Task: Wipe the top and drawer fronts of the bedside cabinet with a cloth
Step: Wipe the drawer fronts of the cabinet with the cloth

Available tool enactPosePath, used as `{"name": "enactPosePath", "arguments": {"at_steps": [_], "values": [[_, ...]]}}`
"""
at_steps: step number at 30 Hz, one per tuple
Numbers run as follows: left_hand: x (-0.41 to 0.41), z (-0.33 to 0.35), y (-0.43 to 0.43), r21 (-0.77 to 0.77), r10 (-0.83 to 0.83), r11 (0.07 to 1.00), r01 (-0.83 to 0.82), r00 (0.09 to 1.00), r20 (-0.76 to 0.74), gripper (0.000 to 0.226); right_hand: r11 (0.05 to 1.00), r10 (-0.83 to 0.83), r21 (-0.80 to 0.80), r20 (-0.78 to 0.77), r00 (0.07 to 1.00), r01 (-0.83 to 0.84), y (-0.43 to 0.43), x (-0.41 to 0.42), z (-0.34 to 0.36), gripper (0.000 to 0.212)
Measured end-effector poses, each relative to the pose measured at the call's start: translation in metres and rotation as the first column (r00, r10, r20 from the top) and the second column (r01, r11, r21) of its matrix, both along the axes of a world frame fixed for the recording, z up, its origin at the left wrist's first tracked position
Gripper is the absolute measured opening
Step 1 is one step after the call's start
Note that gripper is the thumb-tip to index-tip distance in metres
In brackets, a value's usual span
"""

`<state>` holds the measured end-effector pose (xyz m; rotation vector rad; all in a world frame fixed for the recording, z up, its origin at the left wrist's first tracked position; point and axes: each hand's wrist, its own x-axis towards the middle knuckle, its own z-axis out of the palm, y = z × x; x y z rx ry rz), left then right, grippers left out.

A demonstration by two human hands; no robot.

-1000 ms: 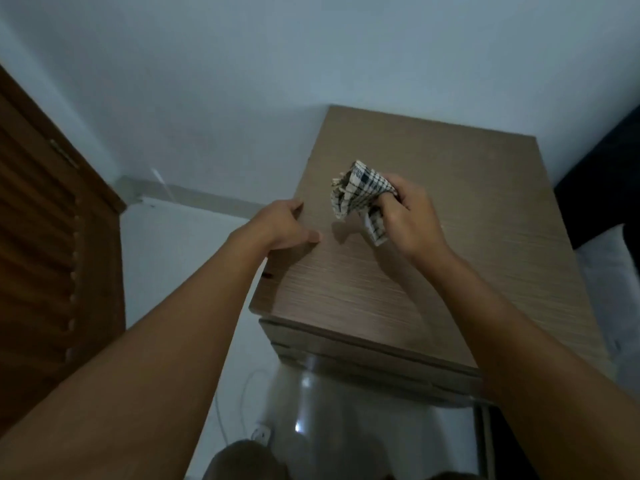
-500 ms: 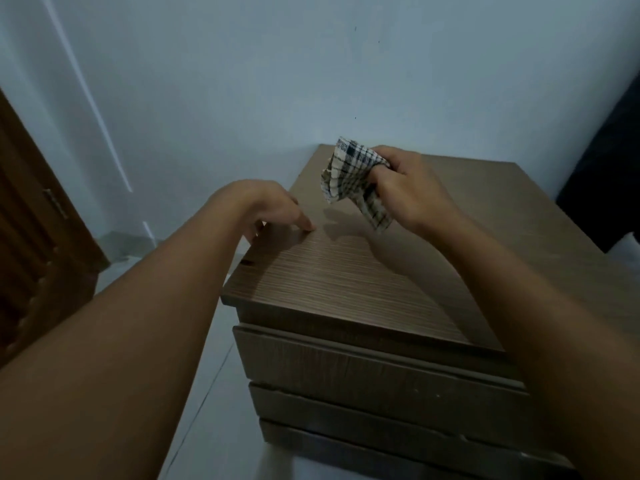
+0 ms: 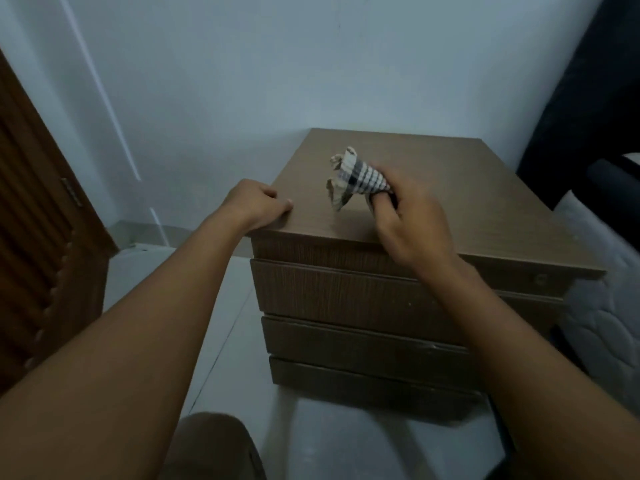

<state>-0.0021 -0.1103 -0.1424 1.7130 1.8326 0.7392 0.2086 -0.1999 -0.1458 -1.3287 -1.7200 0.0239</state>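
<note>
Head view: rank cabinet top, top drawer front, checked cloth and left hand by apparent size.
1. cabinet top
2. top drawer front
3. left hand and checked cloth look about alike, so they are not ranked.
</note>
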Motion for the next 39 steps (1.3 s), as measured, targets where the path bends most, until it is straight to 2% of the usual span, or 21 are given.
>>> {"name": "enactPosePath", "arguments": {"at_steps": [3,6,10,14,17,21,25,28,30,33,36,39], "values": [[-0.004,-0.012,-0.026,0.058,0.011,0.998,-0.019,0.992,0.129,0.057,0.998,0.026,0.060,0.018,1.000,-0.027,-0.032,-0.010,-0.014,0.041],[-0.001,-0.027,-0.052,0.142,0.029,0.988,-0.058,0.979,0.200,0.061,0.999,0.023,0.037,-0.032,0.999,-0.022,-0.059,-0.018,-0.030,0.042],[0.004,-0.052,-0.074,0.199,0.067,0.970,-0.137,0.943,0.325,0.071,0.999,0.026,0.038,-0.211,0.977,-0.019,-0.093,-0.021,-0.061,0.042],[0.011,-0.074,-0.089,0.180,0.083,0.968,-0.177,0.897,0.435,0.084,0.996,-0.073,-0.078,-0.391,0.917,0.045,-0.124,-0.013,-0.105,0.039],[0.016,-0.093,-0.097,0.121,0.120,0.972,-0.200,0.871,0.476,0.087,0.977,-0.211,-0.129,-0.534,0.819,0.168,-0.144,-0.001,-0.131,0.040],[0.010,-0.122,-0.093,-0.034,0.195,0.977,-0.210,0.825,0.531,0.074,0.891,-0.414,-0.166,-0.680,0.605,0.423,-0.156,0.025,-0.149,0.042],[0.005,-0.134,-0.091,-0.017,0.180,0.979,-0.205,0.815,0.550,0.055,0.780,-0.502,-0.157,-0.735,0.457,0.606,-0.152,0.054,-0.165,0.047],[0.005,-0.138,-0.087,0.011,0.170,0.977,-0.211,0.813,0.557,0.048,0.739,-0.506,-0.147,-0.765,0.398,0.657,-0.137,0.066,-0.172,0.050],[0.005,-0.140,-0.087,0.041,0.158,0.975,-0.218,0.814,0.559,0.044,0.727,-0.505,-0.139,-0.772,0.386,0.672,-0.122,0.071,-0.176,0.052],[0.003,-0.140,-0.088,0.077,0.152,0.970,-0.229,0.826,0.542,0.039,0.755,-0.495,-0.133,-0.758,0.425,0.642,-0.099,0.073,-0.178,0.055],[-0.001,-0.142,-0.084,0.051,0.188,0.964,-0.261,0.804,0.564,0.040,0.788,-0.506,-0.166,-0.723,0.470,0.593,-0.076,0.066,-0.180,0.056],[-0.004,-0.147,-0.081,0.022,0.214,0.960,-0.280,0.778,0.590,0.041,0.764,-0.517,-0.127,-0.708,0.482,0.633,-0.057,0.052,-0.184,0.059]]}}
